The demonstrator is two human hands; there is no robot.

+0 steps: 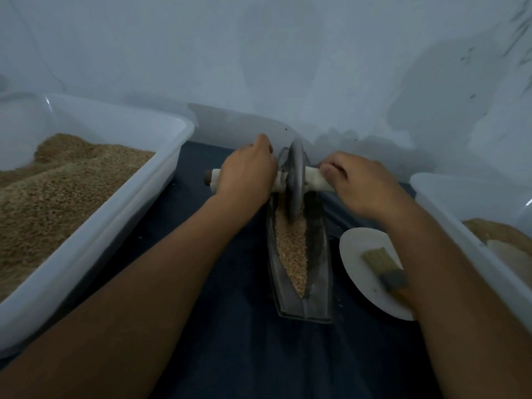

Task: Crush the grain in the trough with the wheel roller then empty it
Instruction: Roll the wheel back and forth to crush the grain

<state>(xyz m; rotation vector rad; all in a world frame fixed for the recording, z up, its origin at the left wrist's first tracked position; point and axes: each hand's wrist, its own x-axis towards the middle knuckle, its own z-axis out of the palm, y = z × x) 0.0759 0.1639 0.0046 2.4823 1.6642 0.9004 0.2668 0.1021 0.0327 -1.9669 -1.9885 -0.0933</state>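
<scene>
In the trough (pixel 299 272), grain (pixel 290 249) lies coarse beneath the wheel (pixel 296 180), so crushing seems underway and emptying remains. The left hand (pixel 244 171) and right hand (pixel 359 182) each clench the axle (pixel 313 178) either side of the wheel, above the trough's far half.

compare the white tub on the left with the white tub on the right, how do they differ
The left tub shows nearly whole and is heaped with brown grain across most of its floor. The right tub is cut off by the frame edge, shows only a small patch of grain, and has a pale flat object lying on it. Both are white plastic and flank the trough.
</scene>
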